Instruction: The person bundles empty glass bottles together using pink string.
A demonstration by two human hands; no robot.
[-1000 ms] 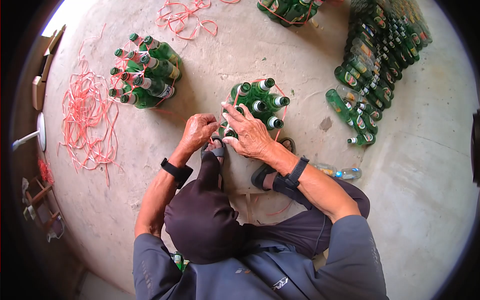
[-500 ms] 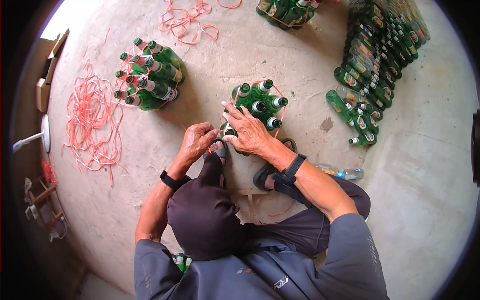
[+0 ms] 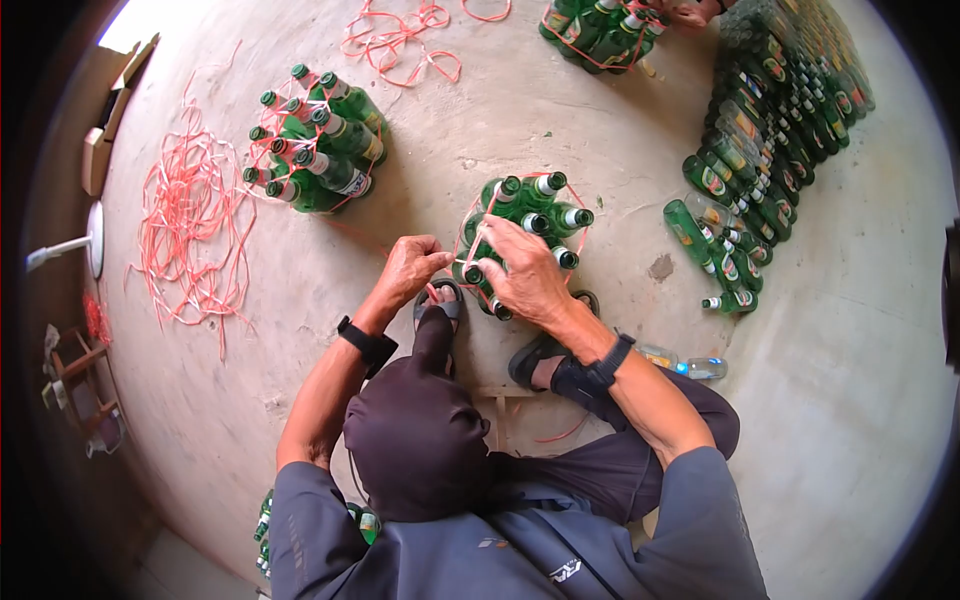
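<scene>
Pink-and-white plastic twine (image 3: pixel 465 262) runs round a cluster of green glass bottles (image 3: pixel 535 222) standing upright on the floor before me. At the cluster's left edge my left hand (image 3: pixel 412 270) is closed, pinching the twine between thumb and fingers. My right hand (image 3: pixel 527 275) is over the near side of the bottles, its fingers bent round a strand that crosses the necks. Its palm hides some of the bottles. The twine also loops round the cluster's far side.
A tied bundle of green bottles (image 3: pixel 330 140) stands at the left, beside a tangled heap of twine (image 3: pixel 195 230). Another bundle (image 3: pixel 600 35) is at the top, near part of another person (image 3: pixel 690 12). Many bottles (image 3: pixel 765 140) lie stacked at the right; clear bottles (image 3: pixel 700 367) lie by my knee.
My right hand has gone from spread over the bottle tops to bent fingers at the twine, lower and to the right. My left hand still pinches the twine. The view has shifted slightly.
</scene>
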